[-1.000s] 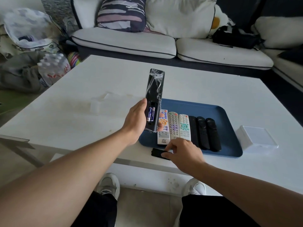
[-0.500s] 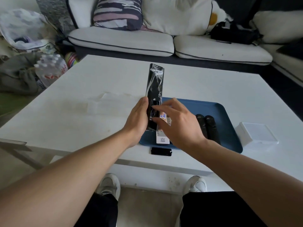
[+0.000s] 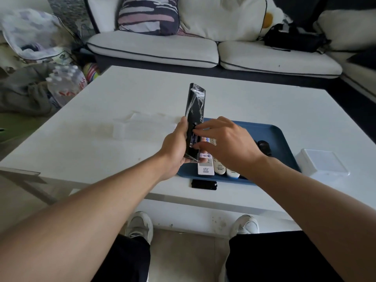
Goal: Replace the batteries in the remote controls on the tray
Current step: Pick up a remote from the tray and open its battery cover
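My left hand (image 3: 175,147) grips a long black remote (image 3: 195,104) wrapped in clear film, held upright above the left end of the blue tray (image 3: 278,135). Its battery bay faces me, with a battery (image 3: 193,140) showing inside. My right hand (image 3: 225,143) reaches across the bay, its fingertips pinching at the battery's two ends. The black battery cover (image 3: 204,184) lies on the table just in front of the tray. On the tray lie white remotes (image 3: 206,169) and black remotes (image 3: 263,145), mostly hidden by my right hand.
A clear plastic box (image 3: 323,163) stands right of the tray, another clear box (image 3: 142,129) left of it on the white table (image 3: 101,151). A sofa with cushions lies beyond the table. Bags and bottled water sit on the floor at the left.
My right hand left the battery cover on the table, rose to the remote's open bay, and now has its fingers at the battery. The left hand kept the remote upright.
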Demonstrator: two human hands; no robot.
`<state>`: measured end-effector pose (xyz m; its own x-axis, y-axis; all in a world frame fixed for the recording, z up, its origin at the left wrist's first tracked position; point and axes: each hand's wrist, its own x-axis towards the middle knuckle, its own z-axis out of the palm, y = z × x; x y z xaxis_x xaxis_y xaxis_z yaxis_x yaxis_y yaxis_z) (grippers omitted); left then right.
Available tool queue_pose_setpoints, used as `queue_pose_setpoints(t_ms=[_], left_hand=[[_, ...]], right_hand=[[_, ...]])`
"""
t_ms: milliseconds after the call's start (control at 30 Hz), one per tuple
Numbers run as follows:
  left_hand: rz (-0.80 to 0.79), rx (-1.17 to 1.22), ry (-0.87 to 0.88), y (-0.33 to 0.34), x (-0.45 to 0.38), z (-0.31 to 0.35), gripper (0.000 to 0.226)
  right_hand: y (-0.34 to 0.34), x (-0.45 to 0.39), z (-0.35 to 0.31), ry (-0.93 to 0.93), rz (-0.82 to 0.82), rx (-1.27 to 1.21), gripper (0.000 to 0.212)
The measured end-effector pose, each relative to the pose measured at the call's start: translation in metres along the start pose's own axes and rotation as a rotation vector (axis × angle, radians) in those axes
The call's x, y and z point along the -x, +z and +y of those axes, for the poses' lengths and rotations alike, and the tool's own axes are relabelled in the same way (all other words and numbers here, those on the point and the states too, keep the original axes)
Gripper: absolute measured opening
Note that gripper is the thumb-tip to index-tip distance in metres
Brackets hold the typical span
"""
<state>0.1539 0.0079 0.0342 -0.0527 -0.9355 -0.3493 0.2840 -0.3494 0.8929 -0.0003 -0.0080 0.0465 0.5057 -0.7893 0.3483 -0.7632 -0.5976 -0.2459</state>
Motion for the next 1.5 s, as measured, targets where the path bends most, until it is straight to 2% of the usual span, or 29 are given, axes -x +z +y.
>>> queue_pose_setpoints(t_ms=[333,567,633,767,867,967,1100,1233,1367,1500], left_hand=[[-0.038,-0.075,-0.007,-0.009,0.001,-0.001,0.061],[-0.019,-0.068,-0.025,-0.011,0.003,0.000,0.060],[-0.030,-0.064,-0.045,-0.012,0.005,0.001,0.061],[-0.037,-0.103,-0.085,-0.014,0.008,-0.001,0.062],[-0.028,-0.111,-0.094,-0.014,0.007,-0.002,0.062],[-0.026,-0.078,-0.105,-0.012,0.005,-0.002,0.061],[0.002,-0.055,-0.098,-0.013,0.000,0.000,0.063],[0.016,-0.017,-0.092,-0.014,-0.002,0.001,0.063],[-0.044,-0.012,-0.114,-0.019,-0.001,0.005,0.068],[-0.102,-0.141,-0.117,-0.022,0.005,0.005,0.072]], right_hand=[[0.002,-0.003,-0.005,-0.009,0.006,0.024,0.035],[0.001,-0.003,-0.011,-0.100,0.050,0.159,0.023],[0.002,-0.004,-0.014,-0.107,0.060,0.201,0.028],[-0.005,-0.007,-0.014,-0.057,-0.045,0.110,0.030],[-0.004,-0.005,-0.012,-0.091,-0.044,0.138,0.029],[0.003,-0.003,-0.017,-0.112,0.021,0.198,0.022],[0.011,-0.003,-0.019,-0.157,0.112,0.235,0.031],[0.014,-0.002,-0.019,-0.207,0.176,0.208,0.017],[0.008,-0.005,-0.010,-0.362,0.067,0.141,0.017],[0.002,-0.010,-0.002,-0.509,-0.035,0.143,0.019]])
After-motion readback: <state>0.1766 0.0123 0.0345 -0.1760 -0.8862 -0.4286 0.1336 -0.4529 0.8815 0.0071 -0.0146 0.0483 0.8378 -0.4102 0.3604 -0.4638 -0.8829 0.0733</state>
